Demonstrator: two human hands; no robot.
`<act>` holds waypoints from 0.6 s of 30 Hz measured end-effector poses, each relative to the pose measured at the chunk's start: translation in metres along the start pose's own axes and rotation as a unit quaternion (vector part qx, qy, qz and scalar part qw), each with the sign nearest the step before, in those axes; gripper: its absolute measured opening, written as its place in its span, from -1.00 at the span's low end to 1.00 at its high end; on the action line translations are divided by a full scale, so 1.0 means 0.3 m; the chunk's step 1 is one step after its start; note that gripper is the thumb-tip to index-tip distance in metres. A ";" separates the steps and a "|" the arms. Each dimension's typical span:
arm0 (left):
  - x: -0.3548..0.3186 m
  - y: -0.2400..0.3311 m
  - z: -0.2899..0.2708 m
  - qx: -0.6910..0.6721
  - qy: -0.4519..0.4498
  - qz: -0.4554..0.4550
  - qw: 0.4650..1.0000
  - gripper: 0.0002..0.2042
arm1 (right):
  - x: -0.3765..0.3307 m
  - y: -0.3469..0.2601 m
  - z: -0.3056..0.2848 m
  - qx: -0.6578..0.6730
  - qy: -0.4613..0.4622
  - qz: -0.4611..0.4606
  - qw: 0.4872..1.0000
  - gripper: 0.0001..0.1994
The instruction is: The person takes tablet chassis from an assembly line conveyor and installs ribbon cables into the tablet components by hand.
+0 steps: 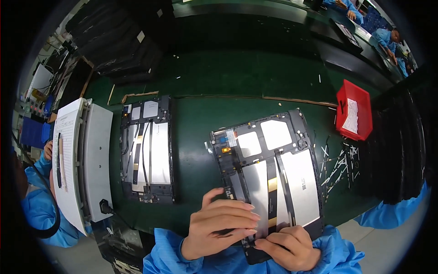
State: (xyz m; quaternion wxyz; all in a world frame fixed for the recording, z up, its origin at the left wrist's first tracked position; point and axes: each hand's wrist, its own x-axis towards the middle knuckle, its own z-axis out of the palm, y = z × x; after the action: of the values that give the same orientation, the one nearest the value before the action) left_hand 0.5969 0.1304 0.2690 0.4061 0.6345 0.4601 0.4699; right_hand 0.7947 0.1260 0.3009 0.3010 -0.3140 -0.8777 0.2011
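Observation:
An opened tablet [299, 182], its inner side up with silver battery panels, dark ribbon cables and small boards, lies tilted before me. Over its lower left part, my left hand [219, 223] has its fingers stretched out, with the thumb near its lower cable area. My right hand [292, 249] is closed at the tablet's lower end, fingers curled and the tips pressed down beside the left thumb. What those tips pinch, if anything, is too small to make out. Both hands hide part of the lower end. A second opened tablet [159, 150] lies to the left, untouched.
A red bin [365, 107] with white material stands at the right, near scattered thin white strips [340, 164]. Black stacks [114, 41] rise at the back left. A white stand [98, 160] holds a paper sheet and pens [59, 160]. Other people in blue sleeves sit nearby.

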 end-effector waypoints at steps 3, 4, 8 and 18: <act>0.001 -0.002 0.003 -0.006 0.008 0.003 1.000 -0.91 | -0.005 0.003 0.007 -0.009 -0.003 -0.011 1.000 -0.66; 0.003 -0.003 0.003 -0.012 0.016 0.005 1.000 -0.92 | -0.006 0.005 0.008 -0.010 -0.002 -0.010 1.000 -0.66; 0.046 0.015 -0.006 0.137 0.006 0.045 0.989 -0.90 | -0.004 0.003 0.011 -0.012 -0.010 -0.032 0.999 -0.66; 0.093 0.006 0.009 0.181 -0.026 -0.003 0.983 -0.92 | 0.005 0.004 0.004 -0.010 -0.015 -0.015 1.000 -0.71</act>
State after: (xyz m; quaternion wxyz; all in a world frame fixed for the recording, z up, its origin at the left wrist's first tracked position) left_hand 0.6037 0.1568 0.2762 0.2975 0.7084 0.5287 0.3607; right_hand 0.7934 0.1279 0.2998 0.2883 -0.3003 -0.8887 0.1924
